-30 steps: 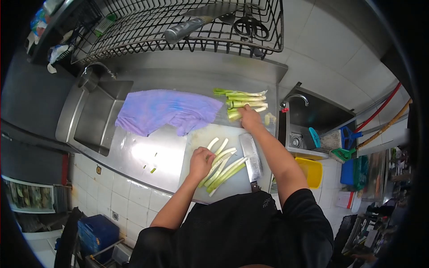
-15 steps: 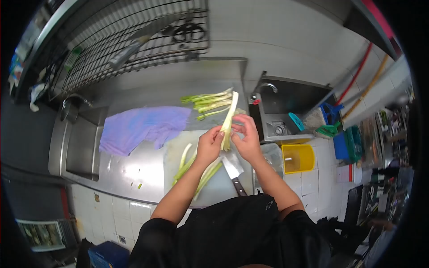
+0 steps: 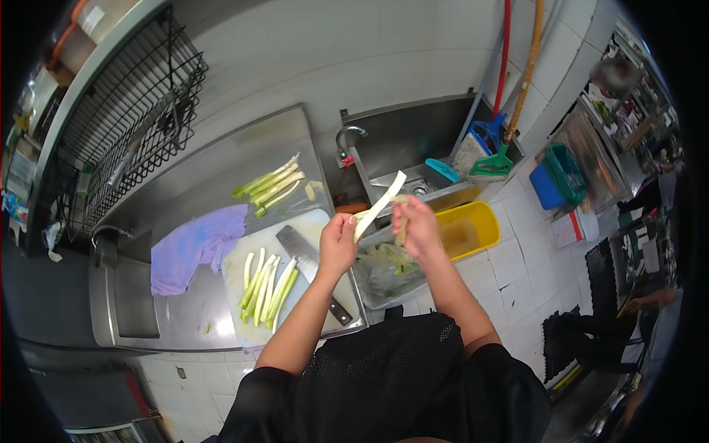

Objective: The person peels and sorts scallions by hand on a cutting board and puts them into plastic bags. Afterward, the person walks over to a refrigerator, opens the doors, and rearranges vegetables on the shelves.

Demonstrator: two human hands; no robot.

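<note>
The pale stalk (image 3: 382, 202) is up in the air in front of you, slanting, its upper end reaching before the edge of the dark sink (image 3: 399, 177); your left hand (image 3: 338, 242) is grasping it near its lower end, thumb and fingers closed around it; your right hand (image 3: 418, 227) is just beside, its fingers pinching a thin pale strip (image 3: 401, 233), which hangs downward; whether this strip is joined to the stalk, I cannot tell.

Below your hands stands a clear tub (image 3: 391, 298) with leafy scraps (image 3: 382, 269) inside; a yellow bin (image 3: 484, 224) is beside it; to the left lies the cutting board (image 3: 314, 224), bearing a group of trimmed stalks (image 3: 267, 288) and, at their right, the cleaver (image 3: 299, 247); behind the board, more stalks (image 3: 269, 184) lie on the steel counter (image 3: 185, 317); the purple cloth (image 3: 193, 247) is at the board's left.
</note>
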